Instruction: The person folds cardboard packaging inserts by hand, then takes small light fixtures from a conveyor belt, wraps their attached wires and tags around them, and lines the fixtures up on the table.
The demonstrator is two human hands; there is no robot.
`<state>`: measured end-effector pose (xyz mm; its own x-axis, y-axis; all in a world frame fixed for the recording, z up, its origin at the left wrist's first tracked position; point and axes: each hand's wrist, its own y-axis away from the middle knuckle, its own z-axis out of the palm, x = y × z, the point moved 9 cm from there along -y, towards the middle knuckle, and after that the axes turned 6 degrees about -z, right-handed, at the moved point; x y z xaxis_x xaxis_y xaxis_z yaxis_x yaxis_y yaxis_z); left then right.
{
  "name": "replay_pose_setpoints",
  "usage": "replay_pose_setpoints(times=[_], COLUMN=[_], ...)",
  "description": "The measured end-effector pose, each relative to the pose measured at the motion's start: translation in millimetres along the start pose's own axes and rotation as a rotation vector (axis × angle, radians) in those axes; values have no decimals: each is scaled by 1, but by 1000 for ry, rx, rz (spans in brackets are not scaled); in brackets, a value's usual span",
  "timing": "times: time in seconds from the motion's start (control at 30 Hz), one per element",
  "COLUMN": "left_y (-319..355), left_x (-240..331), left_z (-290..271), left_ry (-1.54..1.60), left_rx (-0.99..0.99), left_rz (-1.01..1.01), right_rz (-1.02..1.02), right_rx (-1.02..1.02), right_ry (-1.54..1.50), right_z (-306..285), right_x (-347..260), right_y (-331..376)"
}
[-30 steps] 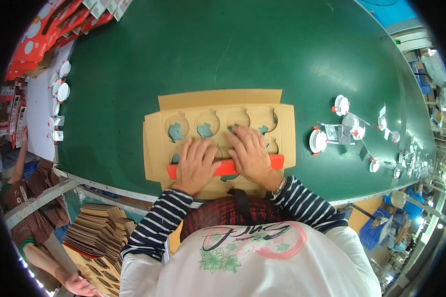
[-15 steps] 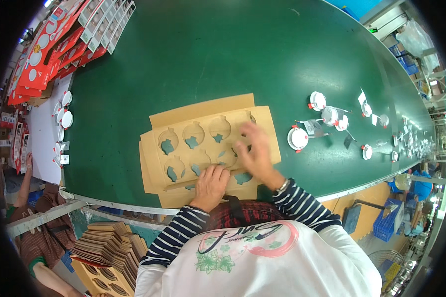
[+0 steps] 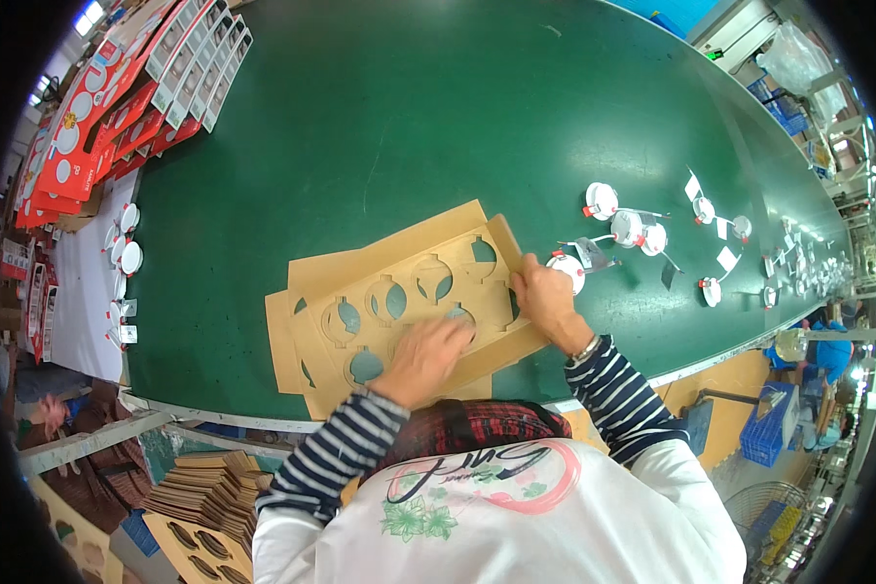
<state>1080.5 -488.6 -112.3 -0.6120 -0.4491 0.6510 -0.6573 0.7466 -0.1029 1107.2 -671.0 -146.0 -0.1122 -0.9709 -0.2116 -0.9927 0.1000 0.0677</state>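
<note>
Right hand [image 3: 549, 304] clamps the holed cardboard [image 3: 417, 313] by its right end, at the near edge of the green table [image 3: 292, 146]; left hand [image 3: 424, 356] blurred, grip unclear — best press evenly, folds square

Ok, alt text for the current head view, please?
A person's right hand holds the right edge of brown cardboard with round cutouts; the blurred left hand is over its lower part. It lies on a green table, round white fixtures to the right.

I counted one left hand [image 3: 426, 358], one right hand [image 3: 552, 300], one cardboard tray [image 3: 415, 317], four round holes [image 3: 387, 300] in its far row, and four clustered white lamps [image 3: 602, 201].
</note>
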Motion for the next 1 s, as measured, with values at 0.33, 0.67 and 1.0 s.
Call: replay_pose_setpoints(times=[0.33,0.67,1.0], left_y=[-126,-95,-70], left_x=[-23,-33,-59], left_z=[44,31,38], left_ry=[-394,-287,-373], left_rx=[8,-73,-196], left_rz=[302,102,76], right_rz=[-188,-248,-325], right_rx=[95,0,-36], right_ry=[88,-191,-146], right_z=[13,20,37], right_x=[-43,-75,-97], right_y=[13,24,28])
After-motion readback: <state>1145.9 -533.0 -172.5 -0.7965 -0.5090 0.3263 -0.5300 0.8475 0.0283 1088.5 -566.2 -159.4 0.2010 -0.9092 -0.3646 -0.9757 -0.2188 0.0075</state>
